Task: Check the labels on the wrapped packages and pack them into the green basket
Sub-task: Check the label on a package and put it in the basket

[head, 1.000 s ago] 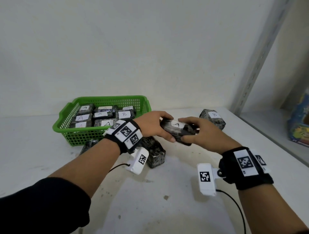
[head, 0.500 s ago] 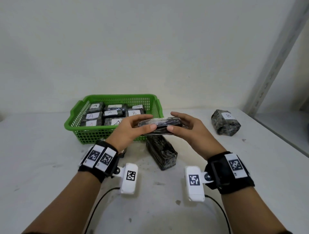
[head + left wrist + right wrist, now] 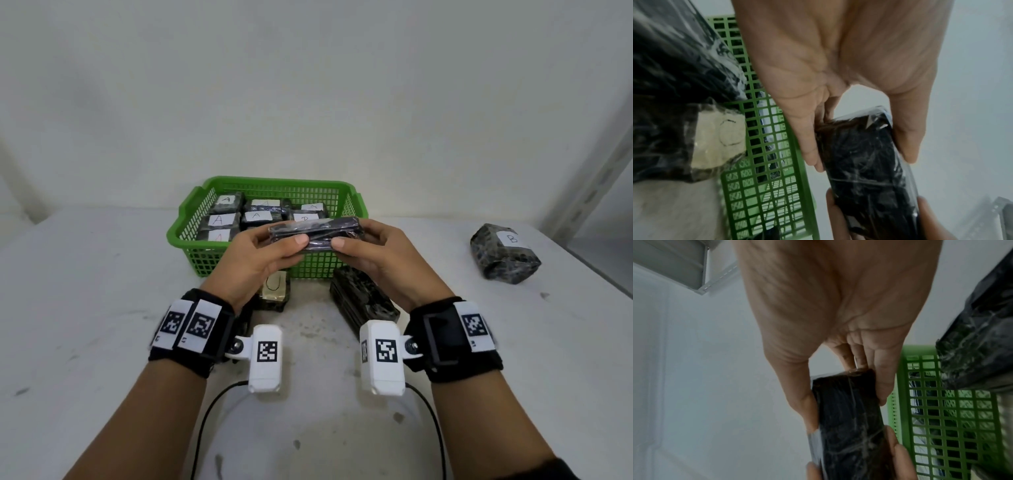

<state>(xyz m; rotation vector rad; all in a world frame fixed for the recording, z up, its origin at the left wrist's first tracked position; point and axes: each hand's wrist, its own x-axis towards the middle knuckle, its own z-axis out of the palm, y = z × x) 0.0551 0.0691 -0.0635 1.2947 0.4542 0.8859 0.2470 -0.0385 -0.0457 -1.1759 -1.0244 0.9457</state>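
I hold a dark wrapped package (image 3: 315, 232) between my left hand (image 3: 255, 262) and my right hand (image 3: 380, 260), thumbs and fingers pinching its two ends, just above the near wall of the green basket (image 3: 318, 265). Labelled packages (image 3: 257, 216) fill the basket. Under my hands on the table (image 3: 85, 308) lie a "C" package (image 3: 274, 291) and an unlabelled one (image 3: 363, 305). A "B" package (image 3: 503, 253) sits well apart on the right.

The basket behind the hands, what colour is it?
Green basket, an open plastic grid; clearest in the head view.
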